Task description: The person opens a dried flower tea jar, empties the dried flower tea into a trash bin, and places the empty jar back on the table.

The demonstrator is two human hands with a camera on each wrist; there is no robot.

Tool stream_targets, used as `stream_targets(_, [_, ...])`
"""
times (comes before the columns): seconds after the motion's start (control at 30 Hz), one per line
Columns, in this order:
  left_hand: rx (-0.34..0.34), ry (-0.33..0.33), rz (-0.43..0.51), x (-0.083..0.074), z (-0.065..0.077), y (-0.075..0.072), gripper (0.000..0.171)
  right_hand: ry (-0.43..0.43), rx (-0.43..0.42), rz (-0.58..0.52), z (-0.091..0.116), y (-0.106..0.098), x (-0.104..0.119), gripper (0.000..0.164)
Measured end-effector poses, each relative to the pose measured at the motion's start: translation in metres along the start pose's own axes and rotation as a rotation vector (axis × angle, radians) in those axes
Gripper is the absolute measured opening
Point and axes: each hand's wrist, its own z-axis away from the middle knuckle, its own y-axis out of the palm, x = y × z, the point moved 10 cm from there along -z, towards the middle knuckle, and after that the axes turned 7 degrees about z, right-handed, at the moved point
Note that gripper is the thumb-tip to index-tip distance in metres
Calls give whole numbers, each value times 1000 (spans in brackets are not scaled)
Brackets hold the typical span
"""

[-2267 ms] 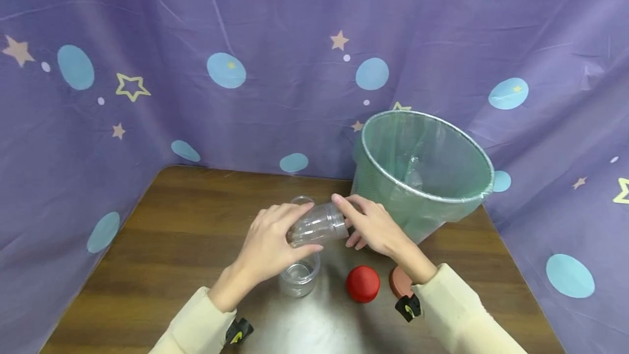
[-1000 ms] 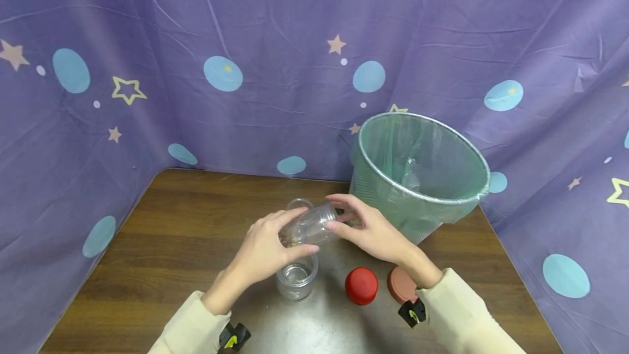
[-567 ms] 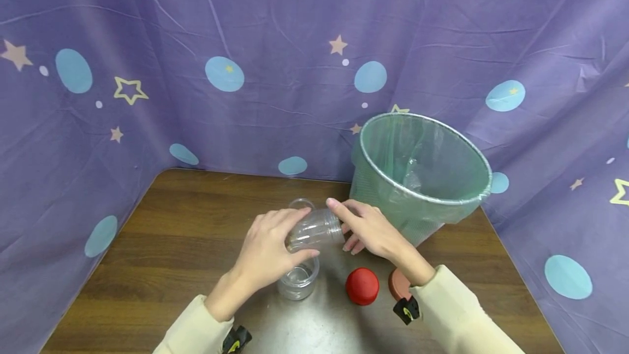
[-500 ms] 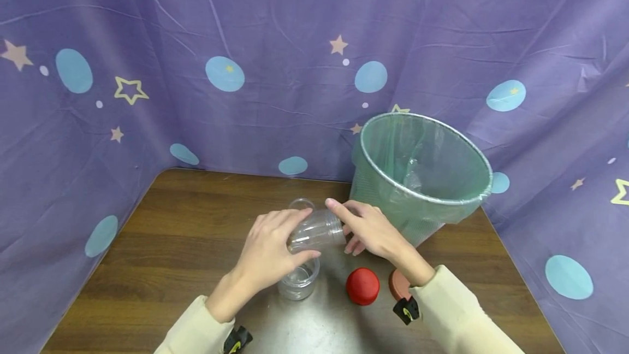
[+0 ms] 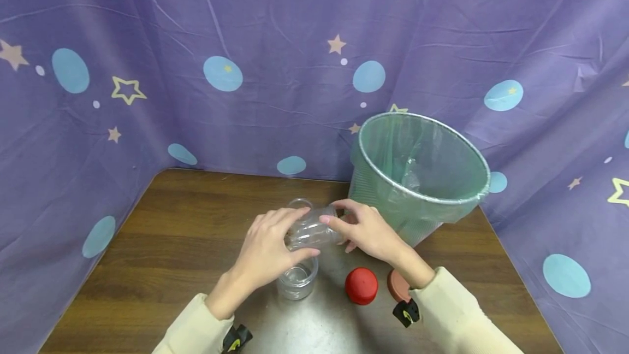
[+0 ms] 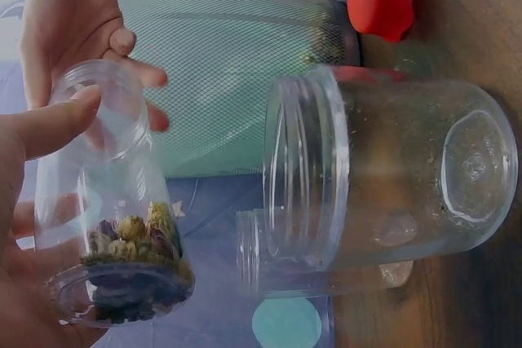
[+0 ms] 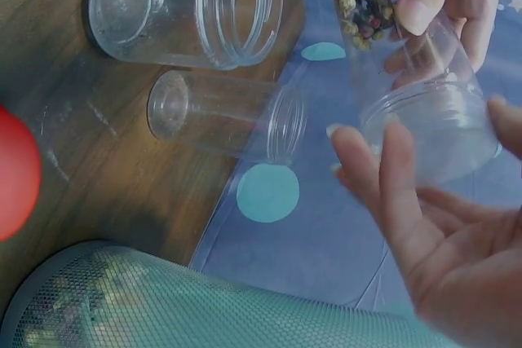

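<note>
My left hand (image 5: 265, 247) grips a clear plastic jar (image 5: 310, 234), tilted over the table. Dried flower buds (image 6: 134, 242) lie at the jar's base end in the left wrist view. Thumb and fingers of my right hand (image 5: 371, 231) are around its threaded mouth end. That end looks translucent in the right wrist view; I cannot tell whether a clear lid is on it. Below stands a wider clear jar (image 5: 296, 288), uncapped, with specks inside. Behind it is a slimmer clear jar (image 7: 224, 116), partly hidden by my left hand in the head view.
A green-lined mesh bin (image 5: 378, 195) stands at the back right, with flower-like bits (image 7: 90, 299) at its bottom. A red lid (image 5: 361, 285) and a pinkish lid (image 5: 398, 285), partly under my right wrist, lie on the wooden table (image 5: 196, 223). A purple curtain surrounds it.
My right hand has turned back and forth at the jar's mouth, its thumb shifting along the top. The left hand and the jar stay almost in place.
</note>
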Motion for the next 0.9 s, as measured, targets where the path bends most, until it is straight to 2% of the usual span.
stream_targets(0.2, [80,-131,87,14,0,1,74,-231,6,-34,3,-2,17,59])
stream_targets(0.3, [115,-164,111,18,1,2,73,-287,27,-72,3,0,20,62])
stream_targets(0.47, [135,-173,119,20,2,2,73,-304,45,-121,3,1,20,63])
stream_targets(0.9, [116,-164,111,20,1,1,74,-284,33,-101,2,1,19,61])
